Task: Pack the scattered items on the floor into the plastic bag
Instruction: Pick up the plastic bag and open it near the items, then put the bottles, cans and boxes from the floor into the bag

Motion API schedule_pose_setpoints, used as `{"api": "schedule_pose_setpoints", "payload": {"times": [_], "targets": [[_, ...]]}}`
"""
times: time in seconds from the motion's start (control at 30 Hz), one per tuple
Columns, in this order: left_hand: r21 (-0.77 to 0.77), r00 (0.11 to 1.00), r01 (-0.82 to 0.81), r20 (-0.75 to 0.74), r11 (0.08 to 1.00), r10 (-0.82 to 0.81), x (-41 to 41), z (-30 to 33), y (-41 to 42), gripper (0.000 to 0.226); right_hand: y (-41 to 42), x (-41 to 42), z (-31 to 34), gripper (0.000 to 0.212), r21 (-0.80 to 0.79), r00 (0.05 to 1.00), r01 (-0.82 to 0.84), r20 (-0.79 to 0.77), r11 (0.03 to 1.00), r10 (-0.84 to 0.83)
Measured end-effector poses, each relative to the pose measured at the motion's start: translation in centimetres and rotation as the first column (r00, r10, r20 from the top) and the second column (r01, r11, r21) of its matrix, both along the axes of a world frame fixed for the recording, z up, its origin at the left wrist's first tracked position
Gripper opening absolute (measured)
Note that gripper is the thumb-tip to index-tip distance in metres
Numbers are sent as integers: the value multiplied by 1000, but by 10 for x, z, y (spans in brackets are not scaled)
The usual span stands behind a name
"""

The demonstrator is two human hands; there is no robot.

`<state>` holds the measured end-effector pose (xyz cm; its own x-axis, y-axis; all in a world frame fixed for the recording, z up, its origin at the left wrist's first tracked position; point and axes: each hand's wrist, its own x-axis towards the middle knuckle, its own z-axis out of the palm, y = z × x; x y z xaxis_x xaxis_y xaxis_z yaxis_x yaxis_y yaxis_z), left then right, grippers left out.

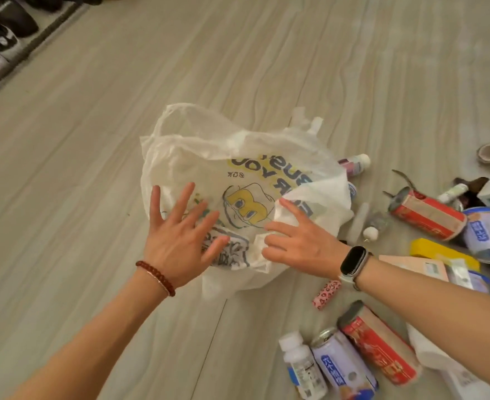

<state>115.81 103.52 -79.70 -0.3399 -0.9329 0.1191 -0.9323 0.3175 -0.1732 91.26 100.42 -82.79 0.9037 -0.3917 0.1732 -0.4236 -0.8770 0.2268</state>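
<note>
Two hands are over the plastic bag (238,180), which lies crumpled on the floor (93,140) just left of the scattered items. The left hand (177,235) is spread wide, fingers straight, holding nothing, above the bag's near edge. The right hand (298,241) has its fingers extended on a fold of the bag film; whether it pinches the fold cannot be told. The bag mouth is not visibly opened, and it cannot be told whether anything is inside. Judged progress: early stage, with packing largely or wholly outstanding. Remaining on the floor to the right: a red can (428,217), a second red can (382,345), a purple can (342,365), a white bottle (298,365), a pink leopard-print tube (326,294), a yellow box (440,252) and further packets beyond. Probable current step: opening the bag mouth.
</note>
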Motion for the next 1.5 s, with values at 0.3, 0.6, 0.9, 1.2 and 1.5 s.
{"api": "schedule_pose_setpoints", "payload": {"times": [0.3,0.6,0.9,1.2,1.5], "targets": [[275,949,-227,-151,934,275,-3,-27,29,32,-15,-23,1,25,-52,866,448,-225,893,-447],[-57,994,-67,-93,996,62,10,-28,38,43,12,41,2,69,440,941,302,-282,846,-189],[414,900,-430,132,802,415,65,-63,-12,77,-3,48,-23,51,298,871,271,-480,915,-101],[317,881,-368,-183,874,437,26,-41,-5,53,-6,39,-19,73,296,930,274,-325,915,-174],[-57,828,290,-485,955,-280,-49,-46,89,29,67,-14,-5,40,512,943,296,-19,806,-333]]}}
